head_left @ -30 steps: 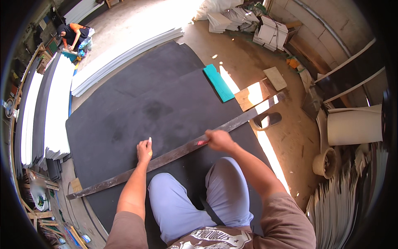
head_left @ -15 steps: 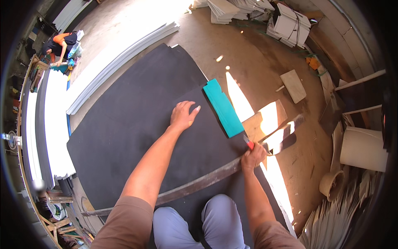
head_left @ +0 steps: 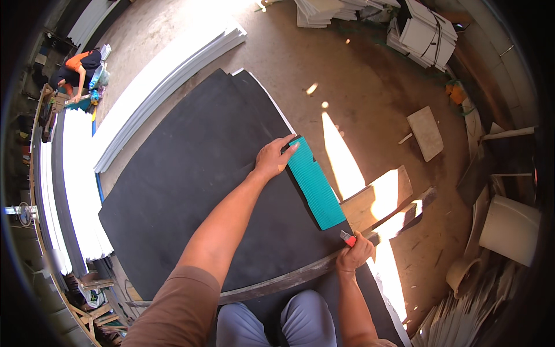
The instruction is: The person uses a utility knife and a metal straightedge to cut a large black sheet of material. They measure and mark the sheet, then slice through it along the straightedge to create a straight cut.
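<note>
My left hand (head_left: pixel 274 159) grips the far end of a teal ribbed strip (head_left: pixel 317 188), thumb on top and fingers at its edge. The strip lies along the right side of a large black sheet (head_left: pixel 191 173), with small notches in its long edges. In my right hand (head_left: pixel 356 253) is a red utility knife (head_left: pixel 348 237), its blade end pointing up and left, just below the strip's near end. Beside that hand, a long dark straight bar (head_left: pixel 283 284) crosses the sheet in front of my knees.
Stacked white sheets (head_left: pixel 167 98) lie beyond the black sheet, and more stand at the left (head_left: pixel 84 185). Right of it are a wooden board (head_left: pixel 376 199) and a pale block with a handle (head_left: pixel 425 133). Another person (head_left: pixel 81 66) bends over at the far left.
My left hand has moved right and taken hold of the teal strip, whose ribbed face now shows instead of a smooth one. My right hand still holds the utility knife.
</note>
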{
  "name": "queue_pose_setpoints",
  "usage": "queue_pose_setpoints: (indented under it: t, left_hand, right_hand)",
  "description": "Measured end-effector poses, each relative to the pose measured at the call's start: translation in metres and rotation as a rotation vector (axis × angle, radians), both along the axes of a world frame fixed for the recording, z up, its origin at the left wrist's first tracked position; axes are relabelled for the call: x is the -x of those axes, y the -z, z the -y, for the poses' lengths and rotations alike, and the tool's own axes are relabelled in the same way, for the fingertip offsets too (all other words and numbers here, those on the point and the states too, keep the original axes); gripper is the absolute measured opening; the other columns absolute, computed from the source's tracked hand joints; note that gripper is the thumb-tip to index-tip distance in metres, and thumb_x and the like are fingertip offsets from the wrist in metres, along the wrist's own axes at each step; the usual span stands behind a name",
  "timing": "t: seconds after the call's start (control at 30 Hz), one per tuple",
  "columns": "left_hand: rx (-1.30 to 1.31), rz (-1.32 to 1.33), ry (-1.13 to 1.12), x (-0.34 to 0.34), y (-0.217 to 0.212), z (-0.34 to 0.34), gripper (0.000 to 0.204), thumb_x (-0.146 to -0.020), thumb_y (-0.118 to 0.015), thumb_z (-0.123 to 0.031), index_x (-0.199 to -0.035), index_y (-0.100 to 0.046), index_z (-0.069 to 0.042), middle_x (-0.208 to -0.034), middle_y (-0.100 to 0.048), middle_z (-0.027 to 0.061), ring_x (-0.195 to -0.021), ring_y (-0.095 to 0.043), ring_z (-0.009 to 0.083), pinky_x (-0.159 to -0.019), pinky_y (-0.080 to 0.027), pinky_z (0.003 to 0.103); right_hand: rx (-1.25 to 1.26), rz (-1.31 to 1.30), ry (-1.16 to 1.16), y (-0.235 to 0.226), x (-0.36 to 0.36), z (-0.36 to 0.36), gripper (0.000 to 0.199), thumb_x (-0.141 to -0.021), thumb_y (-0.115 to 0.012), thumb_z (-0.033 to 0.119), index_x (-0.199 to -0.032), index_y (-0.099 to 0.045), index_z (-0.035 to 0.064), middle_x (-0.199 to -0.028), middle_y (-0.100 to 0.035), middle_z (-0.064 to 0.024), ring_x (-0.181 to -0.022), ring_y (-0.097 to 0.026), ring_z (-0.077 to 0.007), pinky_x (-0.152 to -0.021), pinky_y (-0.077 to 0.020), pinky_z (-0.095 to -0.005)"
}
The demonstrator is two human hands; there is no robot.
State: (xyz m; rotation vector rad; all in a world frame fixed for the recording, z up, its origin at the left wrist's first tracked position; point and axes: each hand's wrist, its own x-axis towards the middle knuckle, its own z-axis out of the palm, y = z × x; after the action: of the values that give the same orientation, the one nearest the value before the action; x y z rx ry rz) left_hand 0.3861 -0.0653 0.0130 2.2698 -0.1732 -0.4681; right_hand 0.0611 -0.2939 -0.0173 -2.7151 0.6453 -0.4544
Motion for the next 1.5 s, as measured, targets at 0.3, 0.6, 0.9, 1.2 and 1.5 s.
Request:
queue_pose_setpoints:
  t: [0.3,0.6,0.9,1.2,1.5]
  left_hand:
    - [0.053,-0.028,0.038,-0.006,-0.002,0.001,0.057,-0.101,-0.067,-0.049,-0.147,-0.064,-0.014,-0.134,-0.071,0.0138,-0.124,-0.067,0.0300,-0.105,-0.050,0.039]
    - [0.061,-0.061,0.021,-0.006,-0.014,0.001,0.055,-0.101,-0.067,-0.050,-0.144,-0.067,-0.015,-0.127,-0.074,0.0116,-0.116,-0.069,0.0279,-0.099,-0.052,0.039]
    - [0.132,-0.032,0.002,-0.007,0.001,-0.001,0.052,-0.102,-0.067,-0.049,-0.141,-0.069,-0.016,-0.128,-0.075,0.0133,-0.116,-0.071,0.0293,-0.100,-0.053,0.040]
    - [0.089,-0.056,-0.018,-0.011,0.005,-0.001,0.050,-0.102,-0.068,-0.046,-0.140,-0.070,-0.014,-0.127,-0.076,0.0151,-0.122,-0.070,0.0293,-0.104,-0.052,0.040]
    - [0.087,0.028,-0.036,-0.011,0.021,0.001,0.045,-0.101,-0.065,-0.048,-0.135,-0.072,-0.020,-0.121,-0.077,0.0131,-0.113,-0.073,0.0323,-0.095,-0.055,0.042]
  right_hand:
    - [-0.135,-0.255,-0.065,-0.026,-0.053,-0.024,0.105,-0.060,-0.098,0.052,-0.143,-0.058,0.0012,-0.094,-0.069,-0.0098,-0.088,-0.064,-0.0316,-0.081,-0.0472,-0.0464]
    - [-0.183,-0.224,-0.032,-0.027,-0.062,-0.027,0.096,-0.062,-0.098,0.040,-0.143,-0.059,0.0059,-0.092,-0.069,-0.0092,-0.089,-0.065,-0.0316,-0.082,-0.0483,-0.0472]
    - [-0.206,-0.173,-0.073,-0.024,-0.066,-0.022,0.090,-0.061,-0.098,0.040,-0.138,-0.061,0.0111,-0.085,-0.069,-0.0063,-0.084,-0.066,-0.0317,-0.077,-0.0498,-0.0478]
    - [-0.238,-0.210,-0.077,-0.026,-0.070,-0.020,0.085,-0.060,-0.099,0.041,-0.132,-0.063,0.0124,-0.082,-0.069,-0.0061,-0.078,-0.066,-0.0314,-0.071,-0.0515,-0.0472]
    - [-0.262,-0.276,-0.071,-0.031,-0.080,-0.015,0.083,-0.061,-0.099,0.044,-0.130,-0.064,0.0128,-0.079,-0.070,-0.0048,-0.079,-0.068,-0.0300,-0.072,-0.0528,-0.0456]
